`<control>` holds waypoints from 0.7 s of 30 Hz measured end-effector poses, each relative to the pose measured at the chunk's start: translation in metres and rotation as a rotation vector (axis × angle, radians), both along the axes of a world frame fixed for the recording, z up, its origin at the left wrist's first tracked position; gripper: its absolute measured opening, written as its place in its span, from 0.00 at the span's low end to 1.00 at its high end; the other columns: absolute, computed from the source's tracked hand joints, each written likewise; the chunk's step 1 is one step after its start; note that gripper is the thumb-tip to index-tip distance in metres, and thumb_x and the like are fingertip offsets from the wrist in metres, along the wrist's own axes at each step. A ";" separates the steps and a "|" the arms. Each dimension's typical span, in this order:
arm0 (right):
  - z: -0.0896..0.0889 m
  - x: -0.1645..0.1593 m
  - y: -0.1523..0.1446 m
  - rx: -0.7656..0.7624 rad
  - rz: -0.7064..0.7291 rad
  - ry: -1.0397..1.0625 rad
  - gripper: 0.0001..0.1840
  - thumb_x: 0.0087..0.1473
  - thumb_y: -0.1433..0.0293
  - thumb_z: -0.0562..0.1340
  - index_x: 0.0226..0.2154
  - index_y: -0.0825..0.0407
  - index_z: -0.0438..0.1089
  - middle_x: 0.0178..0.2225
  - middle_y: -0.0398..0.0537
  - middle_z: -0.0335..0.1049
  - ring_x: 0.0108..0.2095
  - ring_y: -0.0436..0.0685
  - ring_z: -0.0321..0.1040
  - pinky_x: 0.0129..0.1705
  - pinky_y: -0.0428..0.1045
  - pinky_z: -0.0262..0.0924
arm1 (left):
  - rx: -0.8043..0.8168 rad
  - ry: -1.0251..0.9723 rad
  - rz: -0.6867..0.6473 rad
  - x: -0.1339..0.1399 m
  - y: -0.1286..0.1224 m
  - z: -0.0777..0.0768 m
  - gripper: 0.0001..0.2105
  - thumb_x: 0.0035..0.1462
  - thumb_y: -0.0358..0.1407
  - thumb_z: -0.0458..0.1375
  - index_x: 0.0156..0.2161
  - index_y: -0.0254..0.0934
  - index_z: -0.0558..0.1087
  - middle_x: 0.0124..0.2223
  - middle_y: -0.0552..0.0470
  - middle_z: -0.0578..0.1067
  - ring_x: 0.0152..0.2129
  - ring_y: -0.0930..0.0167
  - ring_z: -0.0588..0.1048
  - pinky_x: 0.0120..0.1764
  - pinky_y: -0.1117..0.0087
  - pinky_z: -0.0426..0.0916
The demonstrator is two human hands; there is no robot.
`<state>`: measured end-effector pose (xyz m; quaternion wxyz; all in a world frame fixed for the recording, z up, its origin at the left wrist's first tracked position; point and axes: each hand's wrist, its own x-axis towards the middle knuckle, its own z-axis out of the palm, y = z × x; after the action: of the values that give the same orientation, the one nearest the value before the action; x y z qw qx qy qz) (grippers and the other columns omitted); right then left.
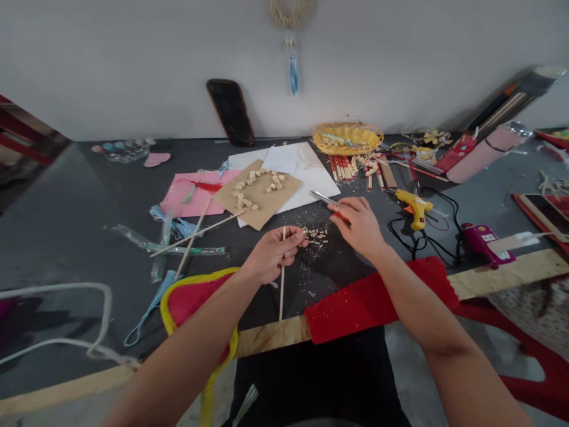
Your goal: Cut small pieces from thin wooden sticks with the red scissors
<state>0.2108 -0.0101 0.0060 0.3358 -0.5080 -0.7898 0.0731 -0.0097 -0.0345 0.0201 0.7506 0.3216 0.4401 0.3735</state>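
Pinching a slim wooden stick [282, 293] near its upper end, the left grip [278, 255] has thumb and fingers closed on it at the centre of the frame. The high hold probably steadies the short top end while the length hangs down toward the wooden table edge [271, 337]. To its right, the right grip [359, 228] wraps the red handle of a pointed metal tool [322, 197]; its silver tip aims toward the upper left, apart from the stick, perhaps to spare the fingers. Whether it is a knife or scissors, I cannot tell.

The stick looks pale, straight and evenly narrow, almost vertical in the view.

Short wooden bits [317, 237] lie scattered between the two grips, among fine crumbs, seemingly within easy reach of both. Above left of them, a sheet of brown card [267, 204] bears chains of small pale clusters [242, 201], likely to keep them together. Two more sticks [222, 222] cross at centre left. A phone [231, 112] leans on the wall at the top, and a yellow glue gun [415, 207] lies at right, apparently out of the way.
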 end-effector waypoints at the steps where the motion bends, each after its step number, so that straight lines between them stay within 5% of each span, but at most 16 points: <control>1: 0.002 -0.007 -0.004 -0.044 0.113 0.113 0.12 0.60 0.68 0.58 0.45 0.50 0.73 0.42 0.53 0.74 0.47 0.58 0.69 0.50 0.57 0.64 | -0.005 -0.006 -0.004 0.000 0.000 0.000 0.19 0.42 0.40 0.72 0.31 0.31 0.70 0.25 0.54 0.72 0.13 0.86 0.55 0.14 0.83 0.44; 3: 0.002 -0.021 -0.012 -0.154 0.282 0.287 0.11 0.60 0.67 0.59 0.44 0.50 0.73 0.41 0.50 0.74 0.42 0.55 0.71 0.45 0.53 0.67 | -0.010 -0.014 -0.025 0.001 -0.001 -0.001 0.19 0.42 0.41 0.72 0.31 0.31 0.69 0.25 0.54 0.72 0.12 0.86 0.54 0.14 0.83 0.43; 8: -0.003 -0.037 -0.019 -0.241 0.389 0.403 0.08 0.60 0.67 0.59 0.36 0.51 0.73 0.33 0.47 0.73 0.36 0.52 0.71 0.40 0.49 0.66 | -0.027 -0.017 -0.068 0.003 -0.004 -0.002 0.20 0.41 0.41 0.72 0.30 0.31 0.69 0.26 0.53 0.72 0.13 0.86 0.54 0.15 0.82 0.44; 15: -0.006 -0.029 -0.012 -0.344 0.243 0.581 0.07 0.57 0.65 0.61 0.35 0.52 0.72 0.34 0.46 0.74 0.36 0.51 0.70 0.40 0.48 0.65 | -0.100 -0.133 0.081 0.011 -0.007 0.005 0.17 0.49 0.39 0.66 0.43 0.30 0.74 0.32 0.47 0.75 0.19 0.81 0.62 0.18 0.81 0.53; 21: -0.008 -0.029 -0.014 -0.450 0.232 0.655 0.08 0.57 0.64 0.62 0.36 0.51 0.72 0.35 0.45 0.74 0.37 0.52 0.71 0.41 0.49 0.65 | -0.113 -0.185 0.060 0.014 -0.011 0.003 0.13 0.47 0.32 0.67 0.39 0.29 0.77 0.32 0.49 0.72 0.21 0.81 0.64 0.21 0.80 0.57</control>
<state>0.1815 -0.0236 -0.0021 0.4394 -0.4263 -0.6577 0.4390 0.0046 -0.0453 0.0234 0.7932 0.2298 0.3988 0.3987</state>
